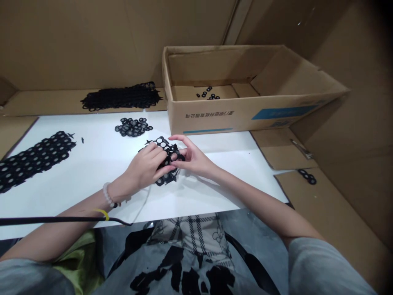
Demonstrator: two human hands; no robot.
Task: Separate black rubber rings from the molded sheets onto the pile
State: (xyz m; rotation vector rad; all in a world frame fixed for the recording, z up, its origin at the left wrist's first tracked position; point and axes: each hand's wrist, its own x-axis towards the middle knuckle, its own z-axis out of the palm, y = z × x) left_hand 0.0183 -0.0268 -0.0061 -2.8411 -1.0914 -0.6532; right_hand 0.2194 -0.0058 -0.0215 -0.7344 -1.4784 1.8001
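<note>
A small black sheet with rows of round holes (167,179) is held just above the white table in front of me. My left hand (150,163) has its fingers curled over the sheet's left side. My right hand (192,156) grips the right edge between thumb and fingers, with its index finger stretched above. The fingers hide part of the sheet. Behind my hands lies a heap of small black rings (133,127). At the left rests a longer black sheet of the same pattern (37,157).
An open cardboard box (215,116) with several black rings (212,96) inside stands at the back right. A stack of black perforated sheets (121,97) lies along the back wall. Joined black rings (307,176) lie at the right. A black cable (61,220) crosses the front left.
</note>
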